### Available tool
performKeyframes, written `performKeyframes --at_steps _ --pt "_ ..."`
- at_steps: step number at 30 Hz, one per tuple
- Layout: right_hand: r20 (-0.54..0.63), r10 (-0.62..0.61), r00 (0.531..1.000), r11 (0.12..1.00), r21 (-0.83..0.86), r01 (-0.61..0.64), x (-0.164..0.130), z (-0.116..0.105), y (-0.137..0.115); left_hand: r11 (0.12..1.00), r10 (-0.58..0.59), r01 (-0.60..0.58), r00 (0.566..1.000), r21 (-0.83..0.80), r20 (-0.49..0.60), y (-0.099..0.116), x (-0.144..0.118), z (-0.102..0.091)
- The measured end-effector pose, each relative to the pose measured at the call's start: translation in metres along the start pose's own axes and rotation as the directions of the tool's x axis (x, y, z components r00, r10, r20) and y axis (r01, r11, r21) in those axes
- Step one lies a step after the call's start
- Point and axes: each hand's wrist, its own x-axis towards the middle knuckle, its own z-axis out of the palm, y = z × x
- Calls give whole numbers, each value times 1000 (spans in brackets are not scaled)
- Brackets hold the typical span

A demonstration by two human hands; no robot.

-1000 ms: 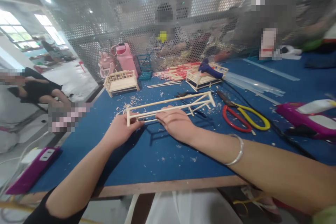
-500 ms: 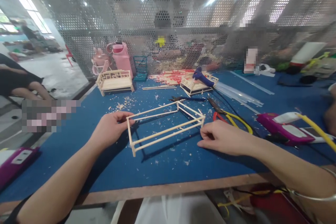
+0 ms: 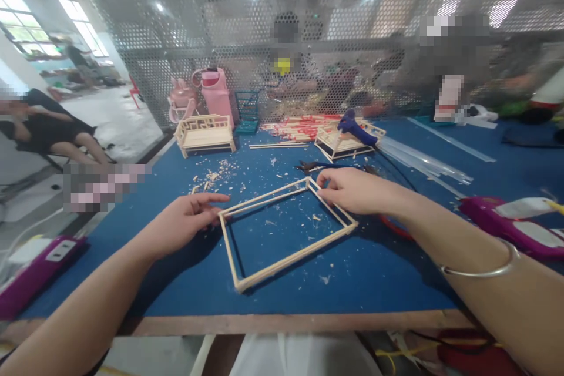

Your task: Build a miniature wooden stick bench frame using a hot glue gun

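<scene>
A rectangular frame of thin pale wooden sticks point(image 3: 282, 261) lies low over the blue tabletop, its long side slanting up to the right. My left hand point(image 3: 187, 220) has thumb and a finger at the frame's left corner, while the forefinger stretches out above it. On the far right side, my right hand point(image 3: 352, 191) reaches over with bent fingers closed at the short rail by the back corner. Its fingertips are partly hidden. Dark-handled pliers point(image 3: 324, 165) lie just behind the frame, partly covered by my right hand.
Behind stand a small wooden bench point(image 3: 205, 135) and another stick piece point(image 3: 328, 144) with a blue glue gun point(image 3: 355, 129) on it. Clear glue sticks point(image 3: 425, 158) lie to the right. Purple power strips point(image 3: 39, 273) sit at both sides. Wood crumbs litter the table before a perforated metal screen point(image 3: 247, 29).
My right hand has moved from the near right corner to the far right side. The frame has lowered, tipped flatter and turned slightly. My left forefinger has straightened. The view has shifted left.
</scene>
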Motion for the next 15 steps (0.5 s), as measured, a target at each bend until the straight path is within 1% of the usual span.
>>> performKeyframes --at_steps 2,3,6,9,12,15 --pt "-60 -52 997 997 -68 48 6 4 -2 998 -62 63 994 -15 88 -3 -5 -4" --pt "-70 -76 995 994 -87 70 9 5 -2 995 -93 97 986 -18 139 -4 -8 -6" --pt "-66 -170 983 977 -142 159 20 4 -1 988 -148 154 967 -13 206 -5 -12 -7" --pt "-121 -231 965 959 -194 206 33 1 -1 981 -185 193 940 -1 286 0 -17 -1" --pt "-191 -236 953 961 -194 199 36 -2 -2 973 -222 231 917 12 331 5 -23 6" --pt "-317 -240 917 964 -185 189 27 -3 -8 968 -229 249 916 -20 329 8 -28 10"
